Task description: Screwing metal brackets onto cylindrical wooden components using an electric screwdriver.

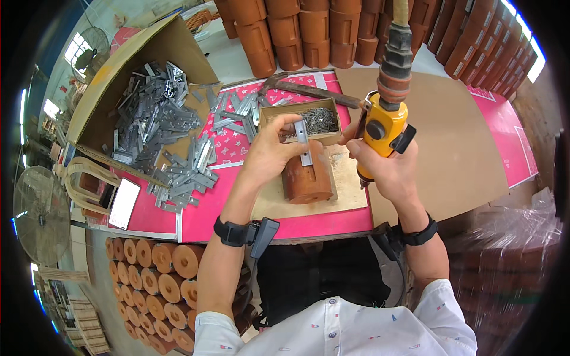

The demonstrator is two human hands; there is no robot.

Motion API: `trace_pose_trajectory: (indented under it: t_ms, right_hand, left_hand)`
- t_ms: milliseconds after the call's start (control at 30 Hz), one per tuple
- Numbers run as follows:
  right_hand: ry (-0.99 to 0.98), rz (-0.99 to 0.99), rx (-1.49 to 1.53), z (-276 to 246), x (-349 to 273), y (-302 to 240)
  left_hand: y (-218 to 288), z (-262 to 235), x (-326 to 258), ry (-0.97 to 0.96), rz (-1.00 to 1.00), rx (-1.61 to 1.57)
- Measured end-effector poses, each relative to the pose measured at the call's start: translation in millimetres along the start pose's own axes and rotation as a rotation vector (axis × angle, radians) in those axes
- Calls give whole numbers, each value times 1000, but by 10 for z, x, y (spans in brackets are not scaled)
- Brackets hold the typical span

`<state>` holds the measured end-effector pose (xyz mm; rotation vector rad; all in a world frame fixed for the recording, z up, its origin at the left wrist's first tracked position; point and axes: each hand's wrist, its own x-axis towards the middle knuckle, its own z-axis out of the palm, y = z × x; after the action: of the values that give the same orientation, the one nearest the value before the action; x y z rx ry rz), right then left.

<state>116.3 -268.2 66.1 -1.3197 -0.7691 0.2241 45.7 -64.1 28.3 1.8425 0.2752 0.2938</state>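
My left hand (270,151) pinches a small silver metal plate (306,159) between thumb and fingers. The plate lies along the top of a reddish-brown cylinder (309,185), which rests on its side on a light wooden board (351,196). My right hand (389,169) is closed around a yellow power screwdriver (385,121), bit pointing down, to the right of the cylinder and apart from it. A dark ribbed fitting (396,59) joins its top. Just beyond the cylinder stands a small cardboard box (276,111) of screws (317,120).
A hammer (317,91) lies behind the screw box. At left, a tipped cardboard box (98,113) spills metal plates (157,113) onto the pink table covering (205,204). A phone (124,203) sits at the table's left edge. Cylinders are stacked behind (314,29) and below left (151,279).
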Motion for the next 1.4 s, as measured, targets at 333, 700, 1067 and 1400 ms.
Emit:
trace_pose_trajectory:
  t_ms: [333, 700, 1067, 1400]
  right_hand:
    - [-17, -30, -3, 51, 35, 33]
    - [-22, -21, 9, 82, 117, -7]
    - [-6, -35, 0, 88, 180, -89]
    - [-28, -57, -91, 90, 169, -56]
  left_hand:
    - [-4, -77, -105, -187, -199, 30]
    - [-285, -221, 269, 96, 234, 709]
    - [-554, -113, 751, -178, 72, 639]
    - [-647, -80, 705, -55, 199, 641]
